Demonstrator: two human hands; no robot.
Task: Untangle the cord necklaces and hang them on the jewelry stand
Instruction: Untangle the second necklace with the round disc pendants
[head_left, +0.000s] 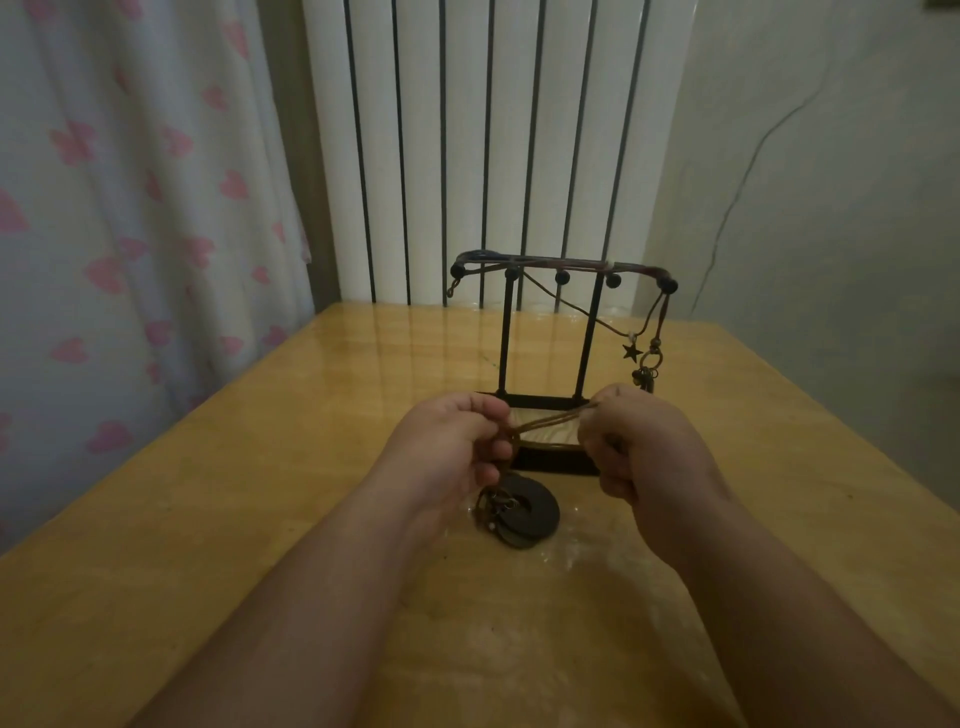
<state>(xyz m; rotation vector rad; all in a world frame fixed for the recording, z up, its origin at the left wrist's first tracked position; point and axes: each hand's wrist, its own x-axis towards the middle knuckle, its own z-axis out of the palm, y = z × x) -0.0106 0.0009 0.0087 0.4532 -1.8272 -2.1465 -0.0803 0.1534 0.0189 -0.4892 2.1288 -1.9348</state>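
The left hand (452, 441) and right hand (639, 441) each pinch a brown cord (550, 420), stretched taut between them just in front of the stand (503, 338). Its dark disc pendants (530, 512) lie on the table (260, 467) under the left hand. The stand sits near the table's far edge, a star charm (632, 352) hanging at its right end, and tabletop stretches wide on both sides.

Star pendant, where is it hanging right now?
In the head view the star pendant hangs on a cord at the right side of the jewelry stand, beside another dangling pendant and above the right hand.
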